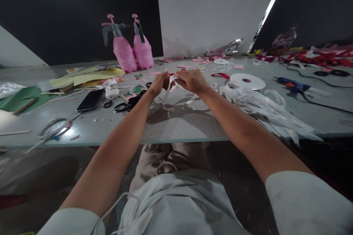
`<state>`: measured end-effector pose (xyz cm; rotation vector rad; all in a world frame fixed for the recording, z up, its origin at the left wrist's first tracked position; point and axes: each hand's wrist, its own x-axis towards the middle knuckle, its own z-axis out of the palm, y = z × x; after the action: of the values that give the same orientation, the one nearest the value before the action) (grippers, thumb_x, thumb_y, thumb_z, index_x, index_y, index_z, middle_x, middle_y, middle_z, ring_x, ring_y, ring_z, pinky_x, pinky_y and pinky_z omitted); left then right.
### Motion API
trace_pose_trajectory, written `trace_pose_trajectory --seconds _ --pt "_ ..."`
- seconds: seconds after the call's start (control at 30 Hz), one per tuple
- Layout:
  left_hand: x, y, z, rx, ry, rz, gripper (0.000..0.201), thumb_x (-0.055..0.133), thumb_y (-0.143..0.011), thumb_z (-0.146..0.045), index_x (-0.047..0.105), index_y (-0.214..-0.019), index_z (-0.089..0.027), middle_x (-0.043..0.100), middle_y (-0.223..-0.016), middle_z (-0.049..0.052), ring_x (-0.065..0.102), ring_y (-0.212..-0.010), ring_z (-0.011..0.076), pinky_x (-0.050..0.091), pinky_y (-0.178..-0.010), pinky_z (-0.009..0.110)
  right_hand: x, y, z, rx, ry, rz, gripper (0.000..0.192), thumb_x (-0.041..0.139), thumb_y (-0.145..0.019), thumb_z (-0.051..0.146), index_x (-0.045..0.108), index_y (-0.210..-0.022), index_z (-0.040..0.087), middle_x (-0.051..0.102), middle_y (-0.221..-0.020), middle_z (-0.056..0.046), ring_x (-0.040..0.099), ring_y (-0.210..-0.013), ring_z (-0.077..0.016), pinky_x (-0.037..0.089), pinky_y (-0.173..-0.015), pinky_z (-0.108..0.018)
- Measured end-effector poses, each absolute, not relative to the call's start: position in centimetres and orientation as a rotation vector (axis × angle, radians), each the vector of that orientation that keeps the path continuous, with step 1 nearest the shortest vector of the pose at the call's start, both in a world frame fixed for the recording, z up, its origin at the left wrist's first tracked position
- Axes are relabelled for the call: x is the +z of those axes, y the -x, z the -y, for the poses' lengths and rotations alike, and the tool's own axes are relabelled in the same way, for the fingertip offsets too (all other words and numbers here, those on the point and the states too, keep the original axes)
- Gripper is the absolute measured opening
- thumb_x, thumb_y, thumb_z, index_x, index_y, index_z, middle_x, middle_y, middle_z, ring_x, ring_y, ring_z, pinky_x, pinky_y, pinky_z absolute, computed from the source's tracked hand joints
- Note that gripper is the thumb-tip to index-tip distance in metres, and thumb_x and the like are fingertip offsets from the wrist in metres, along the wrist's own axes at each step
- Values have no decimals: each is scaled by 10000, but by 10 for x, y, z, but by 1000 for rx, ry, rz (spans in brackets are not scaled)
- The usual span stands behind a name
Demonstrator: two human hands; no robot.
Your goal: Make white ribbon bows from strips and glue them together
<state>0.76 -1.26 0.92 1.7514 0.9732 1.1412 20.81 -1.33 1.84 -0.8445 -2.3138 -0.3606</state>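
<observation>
Both hands out over the middle of the table [176,125], meeting just above its surface. Left hand [159,83] and right hand [192,80] each pinch the same strip of white ribbon [173,82]; fingers closed on it, fingertips of the two hands almost touching. The ribbon loops between the hands and loose ends trail down to the table under the right wrist. Exact fold of the ribbon is too small to tell.

Around them:
- Ribbon spool [247,80], white, flat on the table, just right of the right hand.
- Pile of cut white ribbon lengths [271,112] spreads from the spool toward the near right edge.
- Glue gun [293,85], blue, lies further right, cable running off.
- Red ribbon scraps [321,58] heaped at the far right.
- Scissors [129,103], black handles, just left of the left wrist.
- Phone [90,100], dark screen, left of the scissors.
- Two pink spray bottles [132,49] upright at the back left, touching each other.
- Yellow and green paper sheets [82,78] on the far left.
- White board [209,11] stands at the back behind the hands.

Pink paper offcuts scattered along the back edge.
</observation>
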Motion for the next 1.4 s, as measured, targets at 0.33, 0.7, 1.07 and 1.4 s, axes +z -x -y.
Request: trace_pose_trajectory --seconds 0.33,0.7,1.07,1.4 --pt "0 -14 0 1207 -2103 -1105 492 678 -929 -363 584 -1376 -178 721 -897 57 677 -780 165 549 -808 318 28 -202 18 -330 1373 2354 419 418 -1096 348 737 -1284 153 771 -1079 -167 710 -955 -278 428 -786 -326" --pt "15 -3 5 1043 -2401 -1586 339 469 -960 -161 771 -1103 -221 778 -950 68 690 -913 224 502 -887 326 31 -201 11 -332 1471 2362 407 409 -1095 317 757 -1215 144 773 -1075 -186 717 -976 -292 456 -806 -354" --pt "11 25 -9 1513 -2082 -1280 149 586 -933 -268 722 -884 -234 702 -802 51 625 -808 206 474 -788 277 10 -267 -52 -181 1314 2079 399 458 -1049 420 784 -960 209 731 -818 -163 699 -840 -332 518 -790 -477" --pt "9 12 -2 1376 -2184 -1359 196 592 -893 -153 754 -989 -208 712 -990 90 639 -995 229 469 -927 310 3 -222 -30 111 963 2082 562 616 -968 513 621 -1424 185 661 -1336 -173 587 -1288 -302 472 -1075 -469"
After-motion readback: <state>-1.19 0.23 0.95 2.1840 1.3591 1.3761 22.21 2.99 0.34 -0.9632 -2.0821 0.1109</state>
